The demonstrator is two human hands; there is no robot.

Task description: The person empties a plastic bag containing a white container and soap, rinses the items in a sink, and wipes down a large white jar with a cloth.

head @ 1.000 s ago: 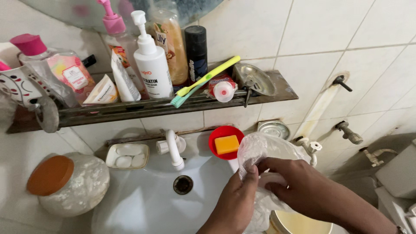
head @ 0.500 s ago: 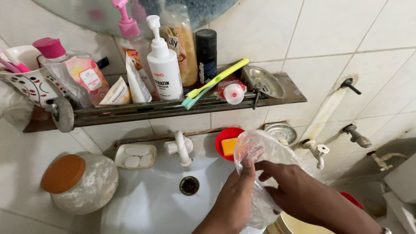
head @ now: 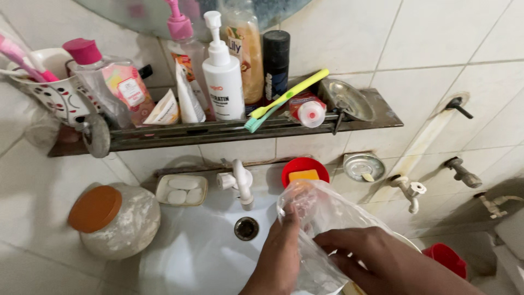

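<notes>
Our left hand (head: 281, 257) pinches the near edge of a clear plastic bag (head: 322, 218) between thumb and fingers, and our right hand (head: 371, 262) closes on its other side, fingers curled into the film, so both hands have hold of it. The bag is thin, see-through and crinkled (its top puffed out, with a faint pink tint showing through), and we hold it over the right part of the white sink (head: 202, 251), just in front of the red soap dish (head: 304, 168) with its orange bar. Compared with half a second ago, the bag sits lower in view and hides less of the dish; the shelf (head: 229, 131), tap (head: 241, 183) and orange-lidded jar (head: 112, 218) appear shifted rightward.
</notes>
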